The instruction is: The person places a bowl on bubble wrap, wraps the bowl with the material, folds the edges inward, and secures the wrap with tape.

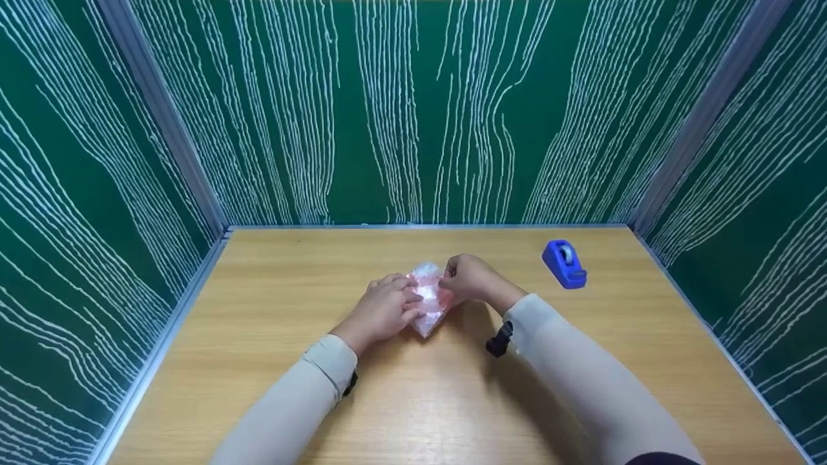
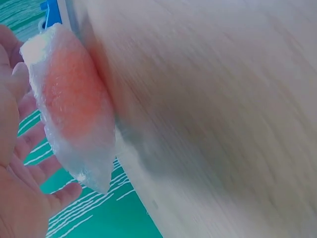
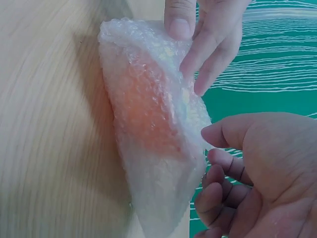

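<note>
A bundle in clear bubble wrap [image 1: 426,297] with something pinkish-orange inside lies on the wooden table between both hands. Its pointed end faces the person in the head view. What the wrapped item is cannot be made out. My left hand [image 1: 387,307] rests on the left side of the bundle with fingers extended and spread. On the other side, my right hand [image 1: 475,279] pinches the edge of the bubble wrap between thumb and curled fingers. The right wrist view shows the wrap [image 3: 143,114] folded over at its upper part, with the right thumb [image 3: 225,131] at its edge.
A blue tape dispenser [image 1: 565,265] with a roll in it stands at the back right of the wooden table [image 1: 271,278]. Green panels with white wavy lines [image 1: 387,116] enclose the back and sides, joined by metal posts [image 1: 165,110].
</note>
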A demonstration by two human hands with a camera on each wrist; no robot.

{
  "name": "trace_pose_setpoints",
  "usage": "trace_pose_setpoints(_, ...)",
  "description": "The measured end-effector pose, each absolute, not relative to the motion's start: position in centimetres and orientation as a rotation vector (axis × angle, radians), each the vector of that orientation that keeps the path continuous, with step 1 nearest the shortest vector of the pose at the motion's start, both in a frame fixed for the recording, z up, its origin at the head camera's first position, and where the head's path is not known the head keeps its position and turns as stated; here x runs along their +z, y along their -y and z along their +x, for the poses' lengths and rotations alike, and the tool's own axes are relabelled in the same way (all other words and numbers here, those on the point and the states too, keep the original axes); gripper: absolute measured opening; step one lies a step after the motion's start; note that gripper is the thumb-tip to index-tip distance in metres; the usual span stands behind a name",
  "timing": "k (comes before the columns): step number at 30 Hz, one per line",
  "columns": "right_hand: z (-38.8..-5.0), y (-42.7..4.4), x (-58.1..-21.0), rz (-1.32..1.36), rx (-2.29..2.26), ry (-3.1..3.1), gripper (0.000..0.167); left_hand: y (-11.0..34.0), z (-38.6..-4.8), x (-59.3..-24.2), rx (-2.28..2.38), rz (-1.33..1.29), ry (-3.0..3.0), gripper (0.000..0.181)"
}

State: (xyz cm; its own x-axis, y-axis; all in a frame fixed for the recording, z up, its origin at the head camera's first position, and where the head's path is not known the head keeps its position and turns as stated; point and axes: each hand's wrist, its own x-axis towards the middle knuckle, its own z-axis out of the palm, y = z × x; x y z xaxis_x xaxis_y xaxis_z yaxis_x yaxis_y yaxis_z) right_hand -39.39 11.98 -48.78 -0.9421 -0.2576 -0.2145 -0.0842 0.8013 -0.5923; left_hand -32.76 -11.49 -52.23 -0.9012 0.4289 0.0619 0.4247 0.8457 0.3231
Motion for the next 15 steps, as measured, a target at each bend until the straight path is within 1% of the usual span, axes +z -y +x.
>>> trace_pose_setpoints(10,-39.3,-13.6,-48.1,-0.262,-0.896,-2.717,0.017,12.2,-33.0,-51.6,0.582,0.721,-3.057,0.041)
trace_pose_setpoints(15,-38.8,-14.3,-47.5,-0.314,-0.835,-2.761,0.015,12.9,-32.9,-51.4,0.613,0.693,-3.067,0.043)
